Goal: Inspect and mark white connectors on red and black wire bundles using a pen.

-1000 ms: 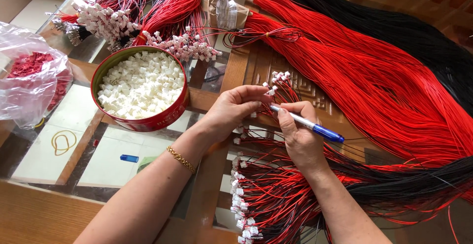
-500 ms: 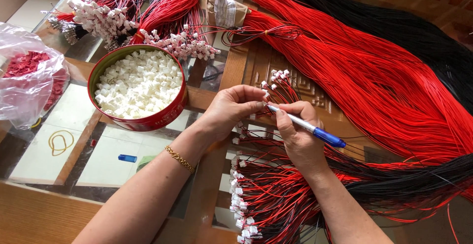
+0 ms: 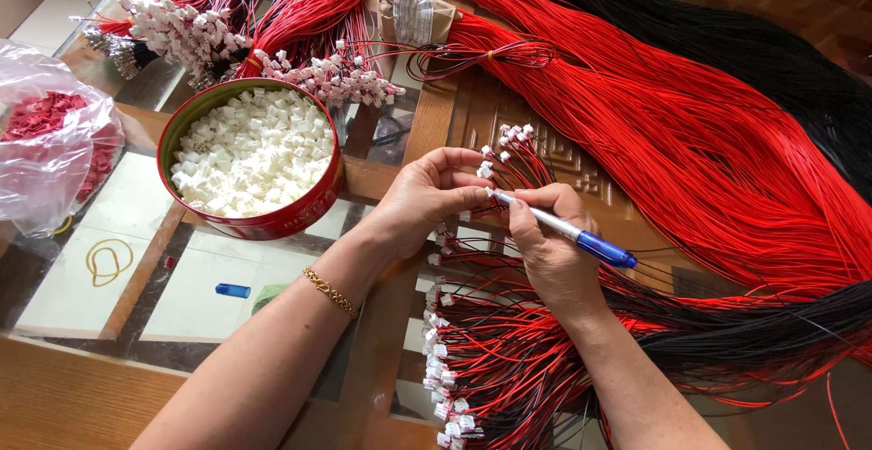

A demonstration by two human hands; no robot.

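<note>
Wires (image 3: 690,141), red and black, are spread in long bundles over most of the table (image 3: 54,395). Below them, a heap of finished wires (image 3: 481,359) with white plugs is piled near the wrists. A red tin (image 3: 272,223) full of white plugs is seen to the left, beside a plastic bag (image 3: 45,150). Since a moment ago, the pen (image 3: 563,228) has been tipped a little lower, so the poking goes on. The pen is gripped by the right hand (image 3: 549,250). A small plug (image 3: 481,197) is pinched in the left hand (image 3: 427,196), right at the pen's tip. The tabletop is glass set in wood.
</note>
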